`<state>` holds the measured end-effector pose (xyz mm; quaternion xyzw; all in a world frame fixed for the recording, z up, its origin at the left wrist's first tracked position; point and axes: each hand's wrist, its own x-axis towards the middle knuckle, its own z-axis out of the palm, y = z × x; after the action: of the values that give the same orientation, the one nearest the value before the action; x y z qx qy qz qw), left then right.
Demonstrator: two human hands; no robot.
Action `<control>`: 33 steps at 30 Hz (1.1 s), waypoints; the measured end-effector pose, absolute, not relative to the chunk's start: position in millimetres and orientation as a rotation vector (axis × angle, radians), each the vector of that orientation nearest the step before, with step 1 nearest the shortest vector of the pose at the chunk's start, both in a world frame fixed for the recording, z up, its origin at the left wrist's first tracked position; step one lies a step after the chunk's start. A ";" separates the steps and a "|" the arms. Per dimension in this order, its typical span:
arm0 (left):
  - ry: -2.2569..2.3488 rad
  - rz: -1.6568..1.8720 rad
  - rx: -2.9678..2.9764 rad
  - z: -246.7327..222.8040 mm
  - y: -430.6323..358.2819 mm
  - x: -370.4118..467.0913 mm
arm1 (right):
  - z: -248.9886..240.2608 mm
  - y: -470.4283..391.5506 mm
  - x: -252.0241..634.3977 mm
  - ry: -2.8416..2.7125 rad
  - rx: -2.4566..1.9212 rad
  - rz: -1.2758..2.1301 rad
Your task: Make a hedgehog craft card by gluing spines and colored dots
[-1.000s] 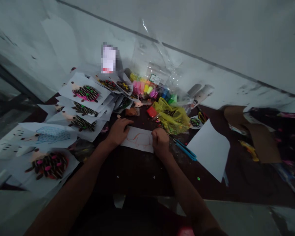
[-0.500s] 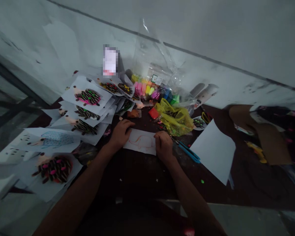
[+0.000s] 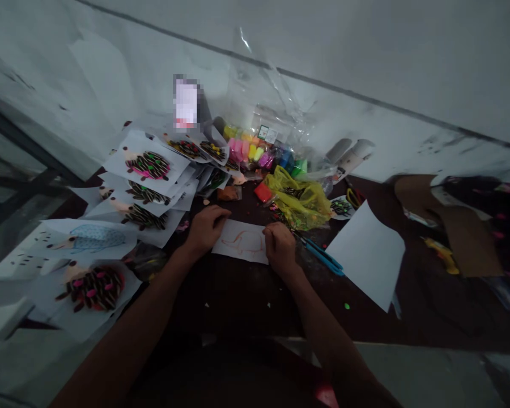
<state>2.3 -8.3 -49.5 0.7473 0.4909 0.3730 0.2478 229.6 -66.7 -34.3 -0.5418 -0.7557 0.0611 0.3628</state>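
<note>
A small white paper [image 3: 240,241] with an orange outline drawing lies on the dark table between my hands. My left hand [image 3: 205,229] rests at its left edge, thumb and fingers closed together at the upper left corner. At the right edge is my right hand [image 3: 279,246], its fingers curled in and pinching the paper's side. Just right of that hand lie blue-handled scissors [image 3: 325,258]. Beyond the paper sit a crumpled yellow bag [image 3: 300,199] and a red packet [image 3: 263,192].
Papers with clay hedgehogs [image 3: 148,164] are piled at the left. A clear bag of coloured clay [image 3: 259,148] stands by the wall. A larger white sheet [image 3: 369,255], brown cardboard [image 3: 471,243] and a yellow tool [image 3: 441,255] lie at the right.
The view has shifted slightly, so everything sits a little further left and up. Both hands stay at the paper's sides with nearly the same pose.
</note>
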 end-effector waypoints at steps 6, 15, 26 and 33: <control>1.377 1.136 2.075 -47.6 -10.0 2.2 | -33.4 -67.3 228.8 -1.890 -1.376 0.163; 1.451 1.045 2.091 -55.8 -10.5 1.8 | -37.5 -70.5 225.3 -1.900 -1.343 0.246; 1.459 1.029 2.121 -59.3 -10.7 2.5 | -30.6 -71.2 220.4 -2.022 -1.323 0.304; 1.457 1.075 2.093 -54.9 -10.2 -0.2 | -7.8 -68.4 254.1 -1.995 -1.557 0.213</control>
<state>-0.2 -10.2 -54.9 0.7430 0.5173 0.3816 0.1860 254.1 -68.4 -7.8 -0.5855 -0.7503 0.0803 0.2962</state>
